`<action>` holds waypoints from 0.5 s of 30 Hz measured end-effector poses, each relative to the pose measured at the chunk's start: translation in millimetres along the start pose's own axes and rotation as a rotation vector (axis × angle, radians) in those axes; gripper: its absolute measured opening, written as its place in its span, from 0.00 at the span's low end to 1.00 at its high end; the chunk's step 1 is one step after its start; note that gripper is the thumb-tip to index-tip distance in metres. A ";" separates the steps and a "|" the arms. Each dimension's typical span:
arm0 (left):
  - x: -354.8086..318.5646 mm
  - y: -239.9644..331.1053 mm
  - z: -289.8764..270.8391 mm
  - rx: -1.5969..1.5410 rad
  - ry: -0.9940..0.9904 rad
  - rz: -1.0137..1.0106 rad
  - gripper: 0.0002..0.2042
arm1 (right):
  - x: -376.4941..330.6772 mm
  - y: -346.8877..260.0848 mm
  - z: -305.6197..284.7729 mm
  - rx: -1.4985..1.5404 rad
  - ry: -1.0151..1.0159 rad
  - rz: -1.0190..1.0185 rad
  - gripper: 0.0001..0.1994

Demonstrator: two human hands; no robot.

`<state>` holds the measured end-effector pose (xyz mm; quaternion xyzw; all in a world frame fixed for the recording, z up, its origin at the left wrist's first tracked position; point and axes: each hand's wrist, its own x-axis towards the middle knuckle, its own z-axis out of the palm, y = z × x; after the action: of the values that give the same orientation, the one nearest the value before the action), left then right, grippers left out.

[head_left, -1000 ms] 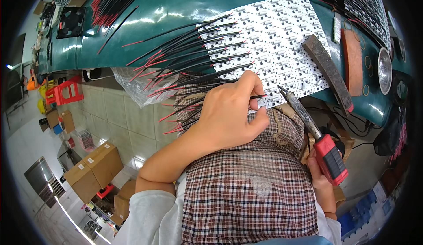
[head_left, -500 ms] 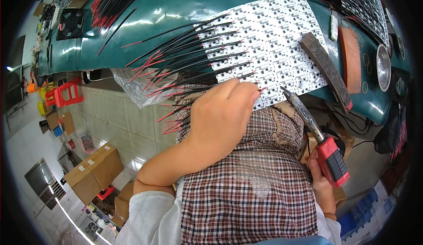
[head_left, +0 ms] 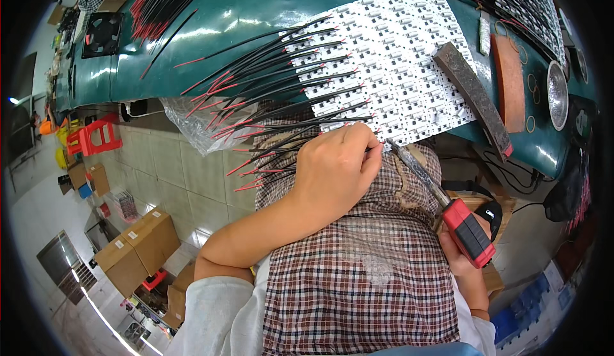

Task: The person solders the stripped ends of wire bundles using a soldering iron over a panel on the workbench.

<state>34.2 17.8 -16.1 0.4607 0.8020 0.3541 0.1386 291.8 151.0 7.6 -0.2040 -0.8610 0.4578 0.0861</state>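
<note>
Left hand (head_left: pixel 336 167) is curled down at the near edge of the white circuit strip panel (head_left: pixel 396 62), fingertips pinched together on a wire end — the black and red wires (head_left: pixel 275 87) fan out leftward across the green table (head_left: pixel 256 4). Right hand (head_left: pixel 464 257) is wrapped tight around the red soldering iron (head_left: pixel 470 231), its tip touching the panel edge just beside the left fingers. A dark bar (head_left: pixel 473 97) lies across the panel's right side.

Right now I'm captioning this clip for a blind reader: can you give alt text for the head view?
A left hand presses red-and-black wires at the near edge of a white LED panel on a green bench, while the right hand holds a red-handled soldering iron whose tip points there.
</note>
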 end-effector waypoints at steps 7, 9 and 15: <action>-0.4 0.1 1.3 0.041 0.010 0.007 0.07 | 4.8 -0.7 1.8 0.009 0.008 -0.011 0.12; -0.7 -0.1 1.4 0.046 0.010 0.007 0.07 | 3.3 0.5 1.3 0.015 0.001 -0.015 0.12; 0.6 -2.4 3.0 0.060 0.023 0.022 0.07 | -1.2 -1.8 0.8 -0.034 0.069 0.015 0.13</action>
<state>34.0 18.8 -19.8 0.4691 0.8087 0.3368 0.1117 292.2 148.9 8.7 -0.2276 -0.8636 0.4366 0.1089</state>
